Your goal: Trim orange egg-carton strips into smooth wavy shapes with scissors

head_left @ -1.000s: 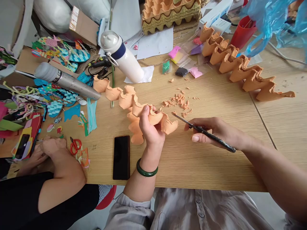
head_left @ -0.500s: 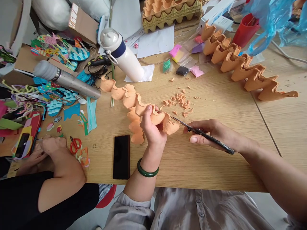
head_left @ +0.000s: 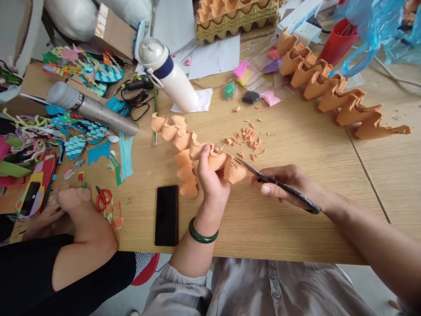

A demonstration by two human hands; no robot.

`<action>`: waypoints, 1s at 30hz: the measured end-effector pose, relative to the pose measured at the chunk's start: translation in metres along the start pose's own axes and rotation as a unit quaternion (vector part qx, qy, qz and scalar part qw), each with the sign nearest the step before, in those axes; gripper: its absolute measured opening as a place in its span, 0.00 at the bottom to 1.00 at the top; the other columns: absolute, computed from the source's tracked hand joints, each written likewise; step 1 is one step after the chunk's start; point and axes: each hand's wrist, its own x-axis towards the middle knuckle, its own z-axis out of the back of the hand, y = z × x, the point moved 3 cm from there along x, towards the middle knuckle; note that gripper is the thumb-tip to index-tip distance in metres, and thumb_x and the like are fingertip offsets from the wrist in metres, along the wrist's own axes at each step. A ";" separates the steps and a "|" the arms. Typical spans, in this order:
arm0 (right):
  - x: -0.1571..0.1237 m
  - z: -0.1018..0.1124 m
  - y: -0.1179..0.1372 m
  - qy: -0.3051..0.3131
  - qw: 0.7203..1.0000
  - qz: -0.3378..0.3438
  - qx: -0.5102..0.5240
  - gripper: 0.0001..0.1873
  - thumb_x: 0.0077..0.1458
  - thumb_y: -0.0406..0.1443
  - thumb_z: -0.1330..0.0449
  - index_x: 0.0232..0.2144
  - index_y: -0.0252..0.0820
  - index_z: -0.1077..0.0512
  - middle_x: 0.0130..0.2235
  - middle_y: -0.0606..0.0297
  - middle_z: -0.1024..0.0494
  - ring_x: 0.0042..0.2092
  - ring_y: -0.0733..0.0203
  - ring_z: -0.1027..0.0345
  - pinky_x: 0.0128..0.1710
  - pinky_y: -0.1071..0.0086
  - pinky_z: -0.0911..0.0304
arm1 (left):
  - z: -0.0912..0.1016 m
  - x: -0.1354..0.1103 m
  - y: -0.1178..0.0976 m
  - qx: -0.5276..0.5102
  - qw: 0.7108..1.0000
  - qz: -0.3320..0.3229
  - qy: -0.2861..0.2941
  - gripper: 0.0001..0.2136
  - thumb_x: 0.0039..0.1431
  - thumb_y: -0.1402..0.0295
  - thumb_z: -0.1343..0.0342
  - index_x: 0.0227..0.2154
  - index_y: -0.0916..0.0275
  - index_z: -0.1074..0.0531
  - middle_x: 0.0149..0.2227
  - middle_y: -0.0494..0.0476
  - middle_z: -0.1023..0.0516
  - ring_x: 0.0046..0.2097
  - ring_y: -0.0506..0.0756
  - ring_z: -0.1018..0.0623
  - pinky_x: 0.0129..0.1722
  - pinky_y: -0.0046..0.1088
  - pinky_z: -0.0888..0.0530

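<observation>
My left hand (head_left: 214, 177) is closed on a strip of orange egg carton (head_left: 182, 138), thumb on top and fingers beneath. The strip slants from upper left down to the cup nearest my right hand. My right hand (head_left: 287, 186) grips black-handled scissors (head_left: 274, 181), their blades at the rim of that end cup. Below the held strip, a trimmed orange piece with several cups (head_left: 187, 175) lies on the table. Small orange carton scraps (head_left: 245, 139) are scattered just beyond the end cup.
Nearby stand a white bottle (head_left: 177, 83) and a steel flask (head_left: 98, 114); a phone (head_left: 166, 215) lies left of my forearm. More orange carton strips (head_left: 329, 87) are at right, stacked egg trays (head_left: 235, 22) at the back. A co-worker's hands (head_left: 69, 202) rest at left near red scissors (head_left: 103, 198).
The far end of the held carton strip has swung right and slightly down, away from the steel flask. My left hand has shifted slightly right; the scissors stay at the end cup's rim.
</observation>
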 end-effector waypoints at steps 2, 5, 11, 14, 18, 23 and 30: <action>-0.001 -0.002 -0.002 -0.019 1.000 -0.004 -0.003 0.27 0.60 0.58 0.40 0.34 0.38 0.26 0.24 0.71 0.37 0.24 0.70 0.46 0.23 0.70 0.52 | 0.001 0.000 0.000 -0.002 1.000 -0.004 -0.006 0.09 0.60 0.61 0.40 0.30 0.59 0.32 0.31 0.49 0.31 0.34 0.49 0.27 0.41 0.26 0.26; -0.002 -0.004 -0.005 -0.036 0.999 -0.022 0.001 0.29 0.60 0.59 0.41 0.32 0.39 0.27 0.22 0.72 0.38 0.21 0.71 0.47 0.20 0.71 0.53 | 0.001 0.001 0.000 -0.018 1.000 -0.006 -0.017 0.08 0.59 0.63 0.40 0.30 0.59 0.31 0.31 0.49 0.30 0.35 0.49 0.26 0.43 0.27 0.25; 0.003 -0.002 -0.010 -0.048 0.996 -0.071 0.018 0.30 0.55 0.62 0.38 0.28 0.41 0.32 0.19 0.75 0.41 0.18 0.69 0.43 0.18 0.72 0.48 | 0.002 0.002 -0.002 0.010 0.999 -0.030 -0.034 0.07 0.60 0.62 0.40 0.33 0.59 0.30 0.34 0.51 0.29 0.37 0.50 0.26 0.41 0.26 0.25; 0.003 0.004 -0.007 -0.092 0.995 -0.041 0.002 0.30 0.56 0.63 0.40 0.33 0.41 0.28 0.22 0.72 0.35 0.22 0.67 0.40 0.22 0.71 0.44 | 0.003 0.003 -0.001 0.002 0.999 -0.024 -0.038 0.07 0.59 0.63 0.40 0.34 0.59 0.30 0.34 0.51 0.29 0.37 0.50 0.26 0.40 0.26 0.26; -0.001 0.017 0.000 -0.146 0.974 0.007 -0.175 0.32 0.56 0.62 0.40 0.44 0.43 0.23 0.28 0.67 0.27 0.28 0.63 0.35 0.28 0.69 0.42 | 0.001 0.003 -0.002 -0.019 0.999 -0.009 -0.026 0.08 0.58 0.64 0.39 0.30 0.60 0.31 0.32 0.50 0.30 0.34 0.49 0.27 0.38 0.26 0.26; -0.004 0.026 0.000 -0.128 0.921 0.044 -0.365 0.37 0.56 0.66 0.43 0.48 0.44 0.21 0.25 0.65 0.25 0.26 0.60 0.32 0.28 0.68 0.47 | -0.002 0.004 -0.004 -0.024 1.000 0.004 0.000 0.07 0.57 0.66 0.39 0.28 0.60 0.30 0.31 0.50 0.30 0.33 0.48 0.27 0.36 0.23 0.28; -0.006 0.020 0.000 -0.099 0.905 0.109 -0.398 0.35 0.60 0.64 0.45 0.50 0.45 0.21 0.23 0.66 0.25 0.24 0.61 0.33 0.27 0.68 0.49 | -0.004 0.006 -0.006 -0.019 1.000 -0.017 0.018 0.06 0.55 0.66 0.39 0.28 0.60 0.30 0.30 0.49 0.31 0.33 0.48 0.27 0.36 0.24 0.29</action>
